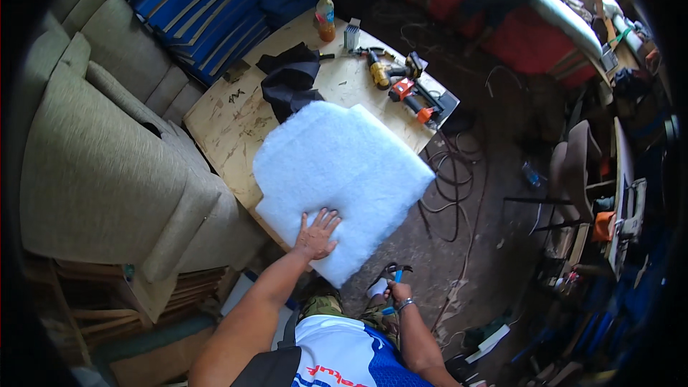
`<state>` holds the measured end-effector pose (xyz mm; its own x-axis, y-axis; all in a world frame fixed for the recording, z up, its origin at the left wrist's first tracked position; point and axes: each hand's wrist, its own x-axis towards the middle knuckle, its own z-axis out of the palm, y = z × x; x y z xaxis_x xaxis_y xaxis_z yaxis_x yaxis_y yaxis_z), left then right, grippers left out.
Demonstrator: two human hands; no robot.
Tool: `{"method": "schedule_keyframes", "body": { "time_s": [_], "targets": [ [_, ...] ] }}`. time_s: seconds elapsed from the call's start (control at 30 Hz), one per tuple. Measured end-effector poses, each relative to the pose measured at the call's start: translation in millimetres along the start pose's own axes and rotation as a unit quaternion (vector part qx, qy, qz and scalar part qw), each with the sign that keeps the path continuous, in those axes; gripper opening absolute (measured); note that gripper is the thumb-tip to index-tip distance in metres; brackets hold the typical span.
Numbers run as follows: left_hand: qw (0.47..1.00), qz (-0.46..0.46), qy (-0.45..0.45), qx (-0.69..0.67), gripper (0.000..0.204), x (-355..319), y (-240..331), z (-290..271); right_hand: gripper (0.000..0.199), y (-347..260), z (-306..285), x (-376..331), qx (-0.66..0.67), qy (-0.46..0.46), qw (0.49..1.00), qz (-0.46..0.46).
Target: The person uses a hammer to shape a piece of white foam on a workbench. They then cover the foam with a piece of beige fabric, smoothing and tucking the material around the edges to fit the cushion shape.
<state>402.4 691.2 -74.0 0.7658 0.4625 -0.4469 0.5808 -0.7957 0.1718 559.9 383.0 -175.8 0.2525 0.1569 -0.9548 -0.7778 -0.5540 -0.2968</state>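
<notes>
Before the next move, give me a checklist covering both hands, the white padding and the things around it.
1. Left hand flat on the white padding: ok.
2. Right hand gripping the blue-handled hammer: ok.
3. Padding wholly on the table: not ok, it overhangs the edge.
4. Yellow drill off the padding: ok, lying beyond it.
5. Black fabric apart from the padding: not ok, they meet.
6. Surface beneath the padding: cannot tell, hidden.
</notes>
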Motion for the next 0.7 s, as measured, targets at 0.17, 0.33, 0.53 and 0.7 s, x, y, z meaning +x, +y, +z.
{"method": "schedule_keyframes", "body": {
  "time_s": [0.17, 0.33, 0.53, 0.7],
  "targets": [
    [0.994, -0.088, -0.056, -0.034, 0.081, -9.0, 6.0, -5.3, 0.019, -100.9, -56.4, -79.5, -0.103, 0.009, 0.965, -0.242],
    [0.973, -0.17, -0.113, -0.111, 0.095, 11.8, 42.4, -4.7, 0.036, -146.8, -119.1, -69.7, -0.134, 0.056, 0.959, -0.243],
    [0.967, -0.18, -0.115, -0.139, 0.103, 14.8, 43.5, -13.3, 0.051, -178.4, -148.8, -21.0, -0.331, 0.222, 0.871, -0.287],
    [0.961, -0.194, -0.121, -0.154, 0.098, 16.9, 38.2, -11.6, 0.054, -211.8, -158.1, 3.1, -0.438, 0.26, 0.718, -0.475]
  ]
}}
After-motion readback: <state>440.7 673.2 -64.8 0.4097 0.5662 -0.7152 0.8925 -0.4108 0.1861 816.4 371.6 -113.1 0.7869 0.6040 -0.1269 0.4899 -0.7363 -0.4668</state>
